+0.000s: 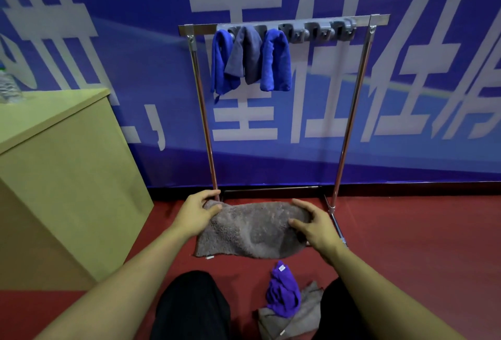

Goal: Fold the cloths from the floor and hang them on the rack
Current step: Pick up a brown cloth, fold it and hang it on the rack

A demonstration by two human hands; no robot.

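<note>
A tall shiny metal rack [349, 122] stands at the far wall, with two fuzzy blue cloths and one grey cloth hanging on its grey hooks. On the red floor [406, 244] just near it lies a fluffy brown-grey cloth [249, 231]. The left hand [199, 210] pinches its far left corner. The right hand [314, 224] grips its right edge. A crumpled purple cloth [283, 291] sits nearer, on a grey one.

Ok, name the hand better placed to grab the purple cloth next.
Right. The purple cloth lies just below the right hand; the left hand sits across the brown cloth.
</note>
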